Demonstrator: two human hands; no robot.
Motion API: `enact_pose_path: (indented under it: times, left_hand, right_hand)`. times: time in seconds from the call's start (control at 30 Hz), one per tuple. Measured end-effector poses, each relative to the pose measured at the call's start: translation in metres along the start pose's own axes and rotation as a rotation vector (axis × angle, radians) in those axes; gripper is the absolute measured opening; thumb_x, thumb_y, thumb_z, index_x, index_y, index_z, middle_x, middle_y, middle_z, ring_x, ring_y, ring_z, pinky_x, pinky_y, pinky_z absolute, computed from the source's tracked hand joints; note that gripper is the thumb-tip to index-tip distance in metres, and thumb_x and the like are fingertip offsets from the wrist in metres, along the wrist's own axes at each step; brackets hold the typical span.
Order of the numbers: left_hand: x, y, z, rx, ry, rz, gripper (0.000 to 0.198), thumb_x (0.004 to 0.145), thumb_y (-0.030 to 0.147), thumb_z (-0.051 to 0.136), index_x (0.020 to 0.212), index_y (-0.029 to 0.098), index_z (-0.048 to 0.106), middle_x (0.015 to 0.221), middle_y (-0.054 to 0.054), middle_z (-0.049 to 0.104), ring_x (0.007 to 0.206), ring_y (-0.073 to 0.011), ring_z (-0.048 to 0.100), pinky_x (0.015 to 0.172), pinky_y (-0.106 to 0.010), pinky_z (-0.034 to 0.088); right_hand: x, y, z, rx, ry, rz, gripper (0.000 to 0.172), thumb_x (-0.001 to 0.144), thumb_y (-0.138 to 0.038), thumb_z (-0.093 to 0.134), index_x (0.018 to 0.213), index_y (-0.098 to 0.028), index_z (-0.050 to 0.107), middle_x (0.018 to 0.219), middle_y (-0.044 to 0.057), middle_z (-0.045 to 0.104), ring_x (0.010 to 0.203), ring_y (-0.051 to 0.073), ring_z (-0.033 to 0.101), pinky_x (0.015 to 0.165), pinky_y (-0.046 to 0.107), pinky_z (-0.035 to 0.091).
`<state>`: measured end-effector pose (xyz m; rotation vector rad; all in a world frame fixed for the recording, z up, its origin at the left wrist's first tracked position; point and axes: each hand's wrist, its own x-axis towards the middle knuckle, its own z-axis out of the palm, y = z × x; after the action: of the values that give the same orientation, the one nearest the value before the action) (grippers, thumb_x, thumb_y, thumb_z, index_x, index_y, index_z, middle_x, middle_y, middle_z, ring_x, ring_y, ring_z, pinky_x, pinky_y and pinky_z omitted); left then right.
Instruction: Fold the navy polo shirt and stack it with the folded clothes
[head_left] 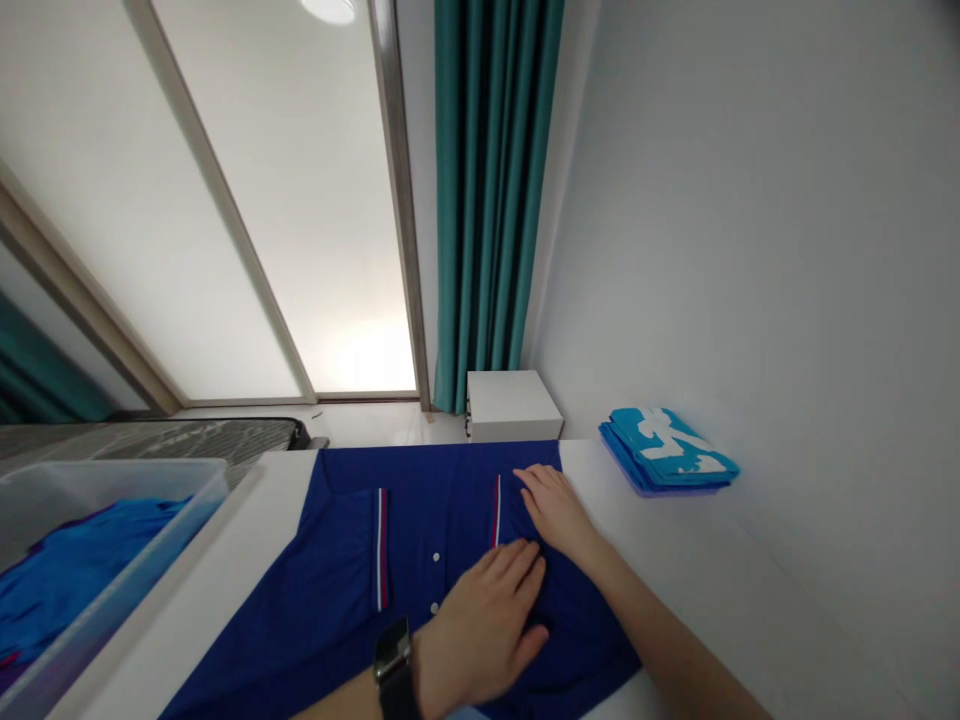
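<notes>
A navy polo shirt (pixel 337 575) lies spread on the white table, its sleeves folded inward over the body. Red and white stripes edge both sleeve cuffs, and small white buttons show between them. My left hand (pixel 491 620), with a dark watch on its wrist, rests with fingers extended on the sleeve at the right, near its striped cuff. Just beyond it, my right hand (pixel 555 510) lies flat on the same sleeve by the shirt's upper right edge. Neither hand grips the cloth.
On the white table (pixel 697 580), a stack of folded blue clothes (pixel 667 450) sits at the right by the wall. A clear plastic bin (pixel 202 480) with blue garments (pixel 97 560) stands at the left. Beyond the table are a white cabinet (pixel 514 395) and a teal curtain (pixel 487 200).
</notes>
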<state>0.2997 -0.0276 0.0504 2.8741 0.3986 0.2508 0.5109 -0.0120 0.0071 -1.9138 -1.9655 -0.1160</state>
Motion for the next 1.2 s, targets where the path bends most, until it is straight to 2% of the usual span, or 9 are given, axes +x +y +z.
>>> enact_pose_path:
  times: [0.07, 0.17, 0.27, 0.4, 0.57, 0.77, 1.0, 1.1, 1.2]
  left_hand:
    - [-0.018, 0.007, 0.008, -0.008, -0.062, 0.034, 0.062, 0.097, 0.048, 0.04, 0.148, 0.013, 0.033, 0.155, -0.013, 0.031, 0.142, -0.0253, 0.03, 0.116, -0.037, 0.025]
    - [-0.036, 0.004, 0.018, -0.002, -0.115, 0.034, 0.064, 0.098, 0.049, 0.038, 0.148, 0.009, 0.033, 0.156, -0.015, 0.027, 0.144, -0.0256, 0.025, 0.117, -0.035, 0.024]
    - [-0.046, -0.004, 0.026, 0.01, -0.083, 0.034, 0.066, 0.097, 0.048, 0.041, 0.149, 0.009, 0.03, 0.157, -0.014, 0.024, 0.144, -0.0249, 0.024, 0.117, -0.034, 0.023]
    - [-0.055, -0.01, 0.036, 0.035, -0.051, 0.03, 0.069, 0.097, 0.048, 0.042, 0.152, 0.012, 0.023, 0.158, -0.013, 0.02, 0.145, -0.0248, 0.021, 0.117, -0.036, 0.023]
    - [-0.056, -0.008, 0.038, 0.059, -0.042, 0.02, 0.067, 0.097, 0.048, 0.041, 0.15, 0.01, 0.027, 0.157, -0.014, 0.025, 0.143, -0.0263, 0.025, 0.118, -0.039, 0.021]
    - [-0.053, -0.005, 0.032, 0.034, -0.067, 0.029, 0.061, 0.097, 0.047, 0.042, 0.144, 0.008, 0.039, 0.15, -0.016, 0.039, 0.137, -0.0273, 0.038, 0.112, -0.035, 0.033]
    - [-0.053, -0.002, 0.027, 0.044, -0.041, 0.053, 0.055, 0.098, 0.043, 0.042, 0.141, 0.009, 0.043, 0.147, -0.015, 0.044, 0.134, -0.0269, 0.042, 0.111, -0.036, 0.035]
    - [-0.053, 0.0, 0.024, 0.028, -0.029, 0.096, 0.05, 0.099, 0.041, 0.041, 0.14, 0.013, 0.045, 0.145, -0.011, 0.048, 0.132, -0.0232, 0.044, 0.111, -0.033, 0.034]
    - [-0.053, 0.001, 0.022, 0.028, -0.017, 0.113, 0.054, 0.099, 0.045, 0.041, 0.142, 0.013, 0.043, 0.148, -0.011, 0.045, 0.134, -0.0228, 0.043, 0.111, -0.032, 0.034]
  right_hand:
    - [0.013, -0.002, 0.006, -0.06, -0.019, 0.021, 0.034, 0.095, -0.019, 0.04, 0.124, -0.019, 0.057, 0.112, 0.01, 0.062, 0.104, 0.024, 0.054, 0.09, 0.037, 0.041]
    - [0.025, 0.0, 0.018, -0.103, -0.025, 0.049, 0.027, 0.096, -0.022, 0.043, 0.117, -0.02, 0.06, 0.108, 0.009, 0.062, 0.102, 0.024, 0.054, 0.084, 0.035, 0.039]
    - [0.03, 0.002, 0.027, -0.111, -0.018, 0.058, 0.02, 0.097, -0.028, 0.044, 0.102, -0.021, 0.063, 0.101, 0.008, 0.062, 0.096, 0.024, 0.054, 0.079, 0.034, 0.037]
    - [0.03, 0.004, 0.035, -0.116, -0.004, 0.056, 0.022, 0.098, -0.033, 0.043, 0.087, -0.022, 0.06, 0.093, 0.006, 0.062, 0.091, 0.023, 0.052, 0.075, 0.033, 0.034]
    - [0.03, 0.009, 0.041, -0.114, 0.01, 0.031, 0.028, 0.1, -0.03, 0.035, 0.085, -0.021, 0.056, 0.089, 0.005, 0.062, 0.085, 0.021, 0.052, 0.074, 0.033, 0.033]
    - [0.031, 0.01, 0.042, -0.127, 0.011, 0.011, 0.031, 0.101, -0.03, 0.029, 0.086, -0.021, 0.055, 0.09, 0.006, 0.064, 0.086, 0.022, 0.053, 0.074, 0.034, 0.034]
    - [0.031, 0.008, 0.041, -0.161, 0.006, 0.028, 0.034, 0.101, -0.03, 0.027, 0.087, -0.021, 0.056, 0.09, 0.007, 0.064, 0.086, 0.023, 0.053, 0.074, 0.035, 0.035]
    - [0.031, 0.007, 0.041, -0.176, 0.002, 0.045, 0.033, 0.101, -0.029, 0.028, 0.088, -0.021, 0.056, 0.091, 0.008, 0.064, 0.087, 0.023, 0.053, 0.074, 0.035, 0.035]
    - [0.032, 0.006, 0.04, -0.183, -0.004, 0.055, 0.029, 0.101, -0.029, 0.03, 0.089, -0.021, 0.056, 0.092, 0.007, 0.065, 0.089, 0.023, 0.054, 0.074, 0.034, 0.035]
